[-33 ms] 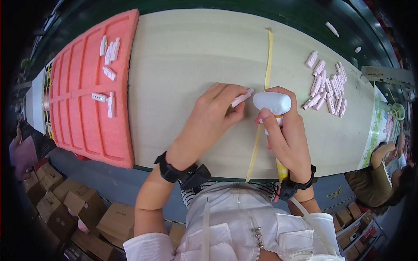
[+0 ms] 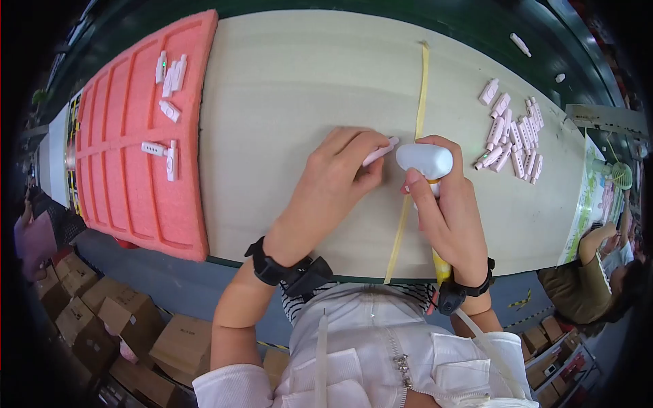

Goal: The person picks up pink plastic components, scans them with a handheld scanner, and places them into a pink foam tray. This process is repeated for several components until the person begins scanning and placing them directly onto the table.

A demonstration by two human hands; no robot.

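Observation:
Between the bent fingers and thumb of my left hand is a small, slim, pale pink device, its narrow tip pointing right. Most of its body is hidden by my fingers. Close by on the right, my right hand is wrapped round a handheld tool with a smooth, rounded white head and a yellow lower part. I cannot make out the tool's exact kind. The head is just right of the pink device's tip, with a small gap showing between them. Both hands are over the beige tabletop.
A pink foam tray with grooves lies at the left, bearing several pale pink devices. More devices are grouped at the right. Yellow tape crosses the tabletop. Cardboard boxes stand at lower left. Another person is at the right.

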